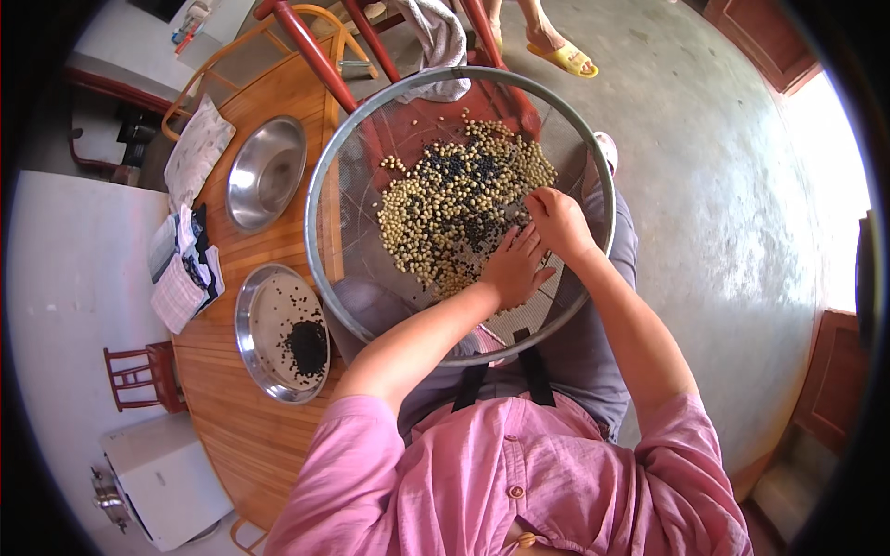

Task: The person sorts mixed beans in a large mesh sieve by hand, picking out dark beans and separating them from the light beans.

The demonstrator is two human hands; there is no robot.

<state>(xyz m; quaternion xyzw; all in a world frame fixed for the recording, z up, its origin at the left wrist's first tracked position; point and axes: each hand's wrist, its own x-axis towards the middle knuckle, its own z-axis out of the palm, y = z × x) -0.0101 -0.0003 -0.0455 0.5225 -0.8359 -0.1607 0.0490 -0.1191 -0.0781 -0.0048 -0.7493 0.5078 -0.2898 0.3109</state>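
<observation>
A round wire-mesh sieve [322, 243] with a grey rim rests over my lap and the red wooden chair [459, 104] in front of me. Pale yellow beans [407, 233] are spread across its mesh, mixed with smaller black beans or seeds [462, 163]. My left hand [518, 267] lies palm down at the near right edge of the pile, fingers spread. Just beyond it, close to the right side of the rim, my right hand [560, 219] has its thumb and fingertips pinched together. Whether anything sits in that pinch is hidden.
On the wooden table [229, 417] at left stand a steel basin [268, 174] and a steel dish [254, 368] holding black seeds. Folded cloths [184, 271] lie behind them. A grey towel [441, 42] hangs on the chair. Another person's foot in a yellow slipper [570, 59] is beyond it.
</observation>
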